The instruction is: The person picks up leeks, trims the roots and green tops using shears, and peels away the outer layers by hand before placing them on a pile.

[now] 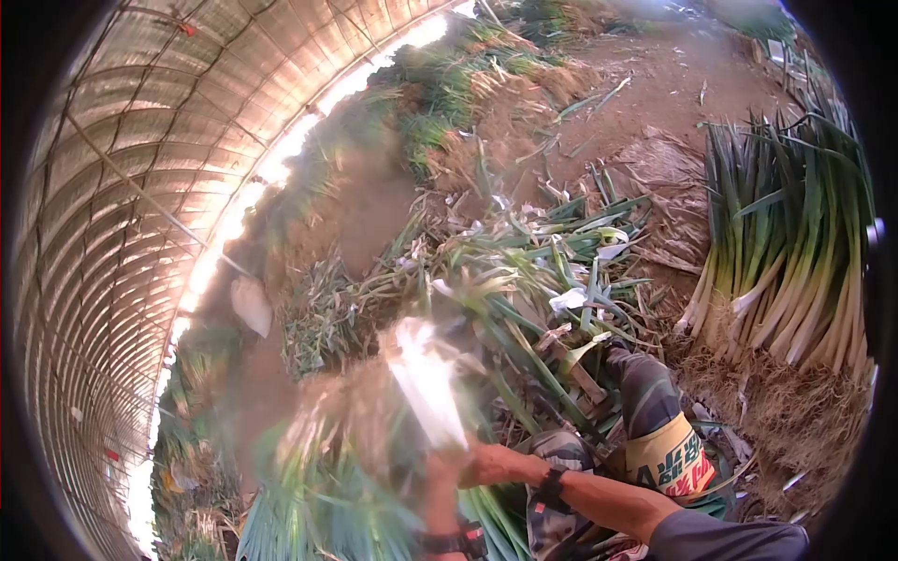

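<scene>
In the head view, a thick white green onion stalk [426,383] stands tilted, its root end up and smeared by motion. My left hand [440,488], blurred, is closed around the stalk's lower part. Close against it, my right hand [488,465] is also closed at the stalk, though its fingertips are hidden. Below and left of the hands lies a bundle of green onions [323,505], with brown roots away from me and green leaves toward me. Dark bands circle both wrists.
Peeled leaves and trimmings [524,243] heap up ahead of my legs. A bundle of green onions [786,243] stands on the right, roots down. More green onions [421,84] line the far left wall under the arched roof [122,187]. A printed yellow wrap [669,458] covers my shin.
</scene>
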`<action>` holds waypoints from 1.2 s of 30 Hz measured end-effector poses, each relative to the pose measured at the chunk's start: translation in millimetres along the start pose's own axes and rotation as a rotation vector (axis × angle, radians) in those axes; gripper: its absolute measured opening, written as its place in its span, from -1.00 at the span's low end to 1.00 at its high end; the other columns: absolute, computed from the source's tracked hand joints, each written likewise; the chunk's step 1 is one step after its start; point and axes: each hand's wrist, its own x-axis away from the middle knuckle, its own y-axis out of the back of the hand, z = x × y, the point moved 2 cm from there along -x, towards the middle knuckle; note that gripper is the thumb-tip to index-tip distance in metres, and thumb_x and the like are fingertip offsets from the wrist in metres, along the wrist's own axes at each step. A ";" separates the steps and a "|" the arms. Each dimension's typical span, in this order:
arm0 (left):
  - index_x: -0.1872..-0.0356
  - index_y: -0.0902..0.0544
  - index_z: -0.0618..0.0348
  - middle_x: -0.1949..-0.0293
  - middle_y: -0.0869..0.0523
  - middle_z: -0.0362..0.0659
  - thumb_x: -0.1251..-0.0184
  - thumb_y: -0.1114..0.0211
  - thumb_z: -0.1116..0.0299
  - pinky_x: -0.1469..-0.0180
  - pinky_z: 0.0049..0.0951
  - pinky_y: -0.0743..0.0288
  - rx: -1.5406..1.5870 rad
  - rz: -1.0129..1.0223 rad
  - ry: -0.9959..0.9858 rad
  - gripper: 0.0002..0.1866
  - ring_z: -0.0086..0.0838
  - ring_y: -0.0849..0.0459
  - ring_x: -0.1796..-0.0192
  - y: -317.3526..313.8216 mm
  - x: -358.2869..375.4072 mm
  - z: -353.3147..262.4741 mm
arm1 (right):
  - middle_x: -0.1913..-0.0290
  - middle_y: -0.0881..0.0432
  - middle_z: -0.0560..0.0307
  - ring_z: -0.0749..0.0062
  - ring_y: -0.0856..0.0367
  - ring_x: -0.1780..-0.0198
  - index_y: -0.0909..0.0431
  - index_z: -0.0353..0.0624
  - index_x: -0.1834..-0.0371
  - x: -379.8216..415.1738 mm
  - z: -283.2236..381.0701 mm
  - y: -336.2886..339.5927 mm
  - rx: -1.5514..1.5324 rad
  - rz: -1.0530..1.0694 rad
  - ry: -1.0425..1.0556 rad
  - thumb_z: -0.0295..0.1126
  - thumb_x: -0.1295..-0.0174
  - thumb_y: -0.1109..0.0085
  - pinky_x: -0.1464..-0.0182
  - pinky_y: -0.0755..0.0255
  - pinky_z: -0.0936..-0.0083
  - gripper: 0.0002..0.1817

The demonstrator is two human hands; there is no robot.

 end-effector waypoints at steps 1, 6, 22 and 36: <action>-0.31 -0.53 0.31 -0.09 -0.72 -0.09 -0.12 -0.56 0.45 -0.10 -0.35 -0.61 0.001 -0.005 -0.011 -0.33 -0.38 -0.72 -0.05 -6.4 4.5 -9.4 | 0.08 -0.75 -0.18 0.06 -0.74 0.11 -0.66 -0.22 -0.06 4.2 15.0 9.2 -0.010 0.030 0.068 0.19 -0.39 -0.17 0.01 -0.57 0.20 -0.39; -0.33 -0.51 0.32 -0.11 -0.71 -0.08 -0.11 -0.56 0.45 -0.12 -0.34 -0.60 0.054 -0.038 -0.075 -0.30 -0.36 -0.71 -0.07 -14.5 37.3 -35.2 | 0.20 -0.74 -0.12 0.08 -0.71 0.23 -0.68 -0.23 0.04 2.0 37.5 21.7 -0.322 0.078 -0.092 0.20 -0.37 -0.21 0.10 -0.58 0.18 -0.39; -0.39 -0.42 0.33 -0.17 -0.67 -0.05 -0.08 -0.57 0.45 -0.18 -0.31 -0.58 0.121 -0.075 -0.289 -0.21 -0.32 -0.69 -0.14 -23.4 104.3 -98.2 | 0.37 -0.66 -0.39 -0.28 -0.70 0.34 -0.34 -0.65 0.00 28.3 93.3 -3.7 -0.033 -0.022 0.042 0.19 -0.19 -0.42 0.29 -0.57 0.09 -0.09; -0.31 -0.47 0.38 -0.06 -0.72 0.03 0.11 -0.52 0.59 -0.19 -0.26 -0.58 -0.119 -0.271 -0.064 -0.20 -0.20 -0.72 -0.07 1.5 155.0 -115.3 | -0.48 -0.27 -0.39 -0.31 -0.29 -0.48 0.04 -0.43 -0.60 18.4 111.2 56.3 0.331 -0.540 -0.082 -0.10 -0.13 -0.38 -0.45 -0.33 0.07 0.09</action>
